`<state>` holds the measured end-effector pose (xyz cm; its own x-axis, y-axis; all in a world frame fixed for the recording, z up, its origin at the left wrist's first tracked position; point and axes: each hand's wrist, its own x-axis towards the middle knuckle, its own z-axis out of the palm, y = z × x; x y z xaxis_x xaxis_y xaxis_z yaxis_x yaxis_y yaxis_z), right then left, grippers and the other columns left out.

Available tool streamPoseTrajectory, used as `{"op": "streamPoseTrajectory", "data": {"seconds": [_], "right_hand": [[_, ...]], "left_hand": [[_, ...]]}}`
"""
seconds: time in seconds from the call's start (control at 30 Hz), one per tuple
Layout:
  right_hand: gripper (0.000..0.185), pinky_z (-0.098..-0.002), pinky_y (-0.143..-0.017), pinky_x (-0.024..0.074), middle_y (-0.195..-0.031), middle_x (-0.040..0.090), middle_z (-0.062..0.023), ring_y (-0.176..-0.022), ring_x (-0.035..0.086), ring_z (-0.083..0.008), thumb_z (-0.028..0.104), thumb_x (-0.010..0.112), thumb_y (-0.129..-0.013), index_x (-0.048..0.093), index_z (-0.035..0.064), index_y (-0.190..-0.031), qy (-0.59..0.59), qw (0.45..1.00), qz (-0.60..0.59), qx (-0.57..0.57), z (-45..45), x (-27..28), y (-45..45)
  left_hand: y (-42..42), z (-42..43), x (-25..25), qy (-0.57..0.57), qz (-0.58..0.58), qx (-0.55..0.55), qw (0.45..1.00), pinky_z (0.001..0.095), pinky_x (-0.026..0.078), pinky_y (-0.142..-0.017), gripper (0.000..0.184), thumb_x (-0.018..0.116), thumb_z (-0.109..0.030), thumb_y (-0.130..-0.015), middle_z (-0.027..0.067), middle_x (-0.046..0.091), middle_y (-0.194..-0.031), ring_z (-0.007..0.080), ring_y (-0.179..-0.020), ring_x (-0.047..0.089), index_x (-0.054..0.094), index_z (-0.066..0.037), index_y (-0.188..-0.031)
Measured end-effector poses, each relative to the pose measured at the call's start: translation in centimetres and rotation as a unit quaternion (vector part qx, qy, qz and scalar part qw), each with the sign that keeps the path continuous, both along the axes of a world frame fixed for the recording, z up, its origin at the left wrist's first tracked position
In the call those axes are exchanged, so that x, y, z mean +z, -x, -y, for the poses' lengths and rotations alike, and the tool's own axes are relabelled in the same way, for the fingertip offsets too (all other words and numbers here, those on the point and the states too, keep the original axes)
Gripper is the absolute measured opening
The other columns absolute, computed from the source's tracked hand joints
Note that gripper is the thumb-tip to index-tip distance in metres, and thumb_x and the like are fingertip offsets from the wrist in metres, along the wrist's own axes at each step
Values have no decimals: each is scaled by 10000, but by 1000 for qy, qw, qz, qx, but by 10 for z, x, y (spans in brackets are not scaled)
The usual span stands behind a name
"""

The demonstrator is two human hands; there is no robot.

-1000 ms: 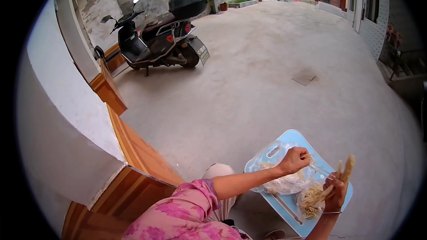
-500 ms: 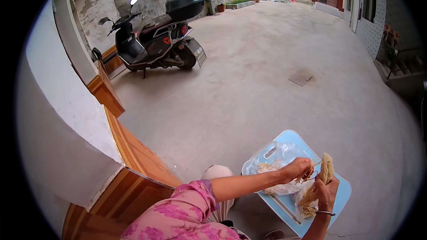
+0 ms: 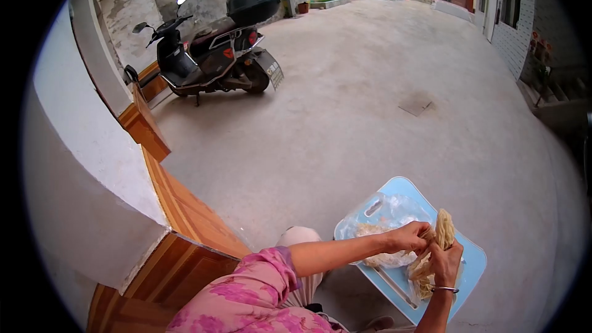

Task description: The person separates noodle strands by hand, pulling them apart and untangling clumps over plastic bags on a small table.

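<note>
Bundle (image 3: 444,227): held raised over the bench (image 3: 473,265), lower right of the frame, its top pointing up.
Right hand (image 3: 446,261): its fingers are wrapped around the bundle's lower part.
Left hand (image 3: 407,237): its fingers are pressed together at the bundle's left side, apparently pinching a few strands (image 3: 427,233); the tips are partly hidden.
Handwork: strands seem to be worked against the bundle by both hands.
Next move: a steady right grip and a light left pinch seem called for, lest strands be snapped or dropped.
Bench: a loose heap (image 3: 425,288) is set below the right hand; a clear bag (image 3: 399,202) is spread farther left.
In the way: the heap is partly covered by the right wrist and bracelet (image 3: 445,289).
Courtyard: a scooter (image 3: 213,55) is parked upper left; panelling (image 3: 191,194) is fixed along the left.
</note>
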<state>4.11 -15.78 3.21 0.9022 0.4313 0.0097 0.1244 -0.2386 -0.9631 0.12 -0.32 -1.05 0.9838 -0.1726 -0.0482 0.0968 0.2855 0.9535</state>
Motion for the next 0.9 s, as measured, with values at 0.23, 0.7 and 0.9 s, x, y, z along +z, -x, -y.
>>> {"op": "streamPoseTrajectory", "data": {"seconds": [0.23,0.7,0.9], "right_hand": [[261,-231,-513,413,-684,620,-34,-576,571,-99,248,730,-787,639,16,-862,-27,993,-115,21,2,21,3],[237,-237,-562,460,-752,634,-40,-609,562,-96,136,723,-751,622,-2,-915,-104,980,-169,18,9,7,-9],[232,-241,-544,458,-742,618,-42,-597,553,-99,129,718,-748,618,-3,-910,-112,976,-184,35,9,3,-8]], "left_hand": [[-6,-3,-1,87,-54,-2,995,282,501,-628,124,505,-65,-870,90,621,-825,153,-722,611,560,6,-956],[1,-12,20,69,-91,0,993,321,529,-688,183,563,-76,-873,102,619,-897,176,-794,625,573,24,-1025],[-1,-13,16,20,-86,-2,996,307,531,-667,170,576,-107,-873,78,626,-854,148,-740,617,597,19,-986]]}}
